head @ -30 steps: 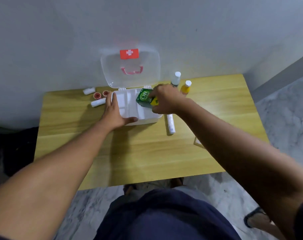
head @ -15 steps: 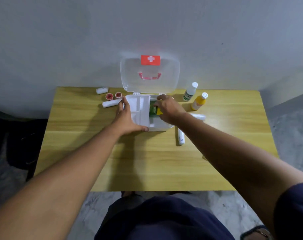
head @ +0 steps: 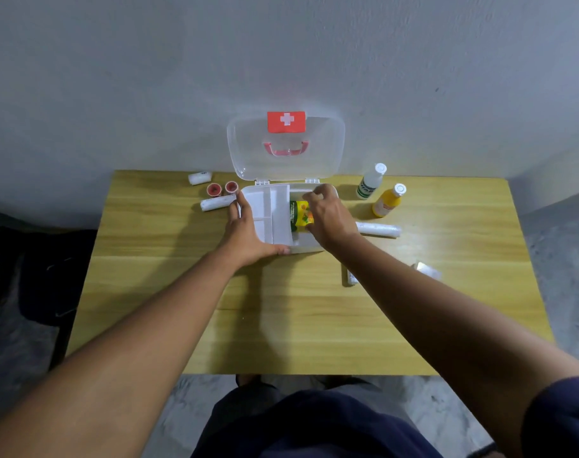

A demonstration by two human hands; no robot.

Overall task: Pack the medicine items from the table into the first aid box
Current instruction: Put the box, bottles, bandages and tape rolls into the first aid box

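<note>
The white first aid box (head: 301, 248) stands open at the back middle of the wooden table, its clear lid (head: 321, 153) with a red cross label leaning on the wall. A white divider tray (head: 270, 206) sits in its left half. My left hand (head: 247, 231) grips the box's left front corner. My right hand (head: 326, 216) reaches into the right half, its fingers on a green and yellow medicine carton (head: 299, 214) lying inside the box. The carton's right part is hidden under the hand.
Left of the box lie two white gauze rolls (head: 217, 203) and two red tape rolls (head: 214, 189). To the right stand a white bottle (head: 369, 183) and a yellow bottle (head: 387, 201), with a long white roll (head: 379, 229), a tube (head: 349, 277) and a small packet (head: 427, 271) nearby.
My right hand has carried the green carton from above the box rim down into the right half, where it now lies flat. The left hand stayed on the box.
</note>
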